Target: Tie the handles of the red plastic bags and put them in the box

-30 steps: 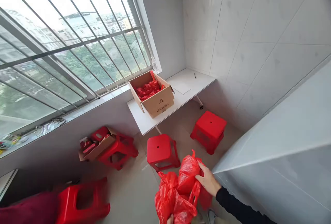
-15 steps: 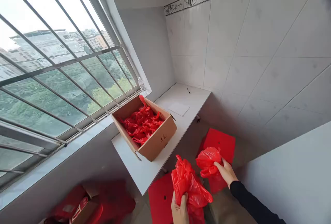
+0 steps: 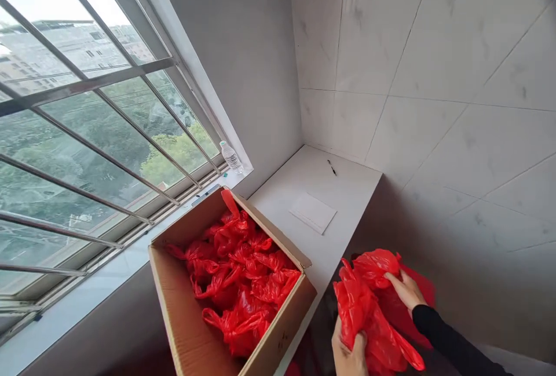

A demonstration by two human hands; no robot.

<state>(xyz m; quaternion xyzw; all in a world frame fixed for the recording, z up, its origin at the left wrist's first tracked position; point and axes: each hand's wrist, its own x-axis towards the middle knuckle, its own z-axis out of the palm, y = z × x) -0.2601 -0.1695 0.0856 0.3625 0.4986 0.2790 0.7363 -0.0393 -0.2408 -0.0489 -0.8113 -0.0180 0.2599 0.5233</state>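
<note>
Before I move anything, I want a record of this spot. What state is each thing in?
Box: open on top, filled with bags
Boxed bags: bunched, heaped together
Held bags: bunched, outside the box
Left hand: gripping held bags
Right hand: gripping held bags
Bottle: standing on the sill
Pen: lying on the table
Sheet: lying flat

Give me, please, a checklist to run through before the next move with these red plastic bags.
1. Left hand gripping red plastic bags: ok.
2. Right hand gripping them too: ok.
3. One hand free: not ok, both are occupied.
4. Number of held bags: cannot tell, they overlap.
5. Cardboard box open at the top: ok.
6. Box base fully on the white table: cannot tell, it is hidden.
</note>
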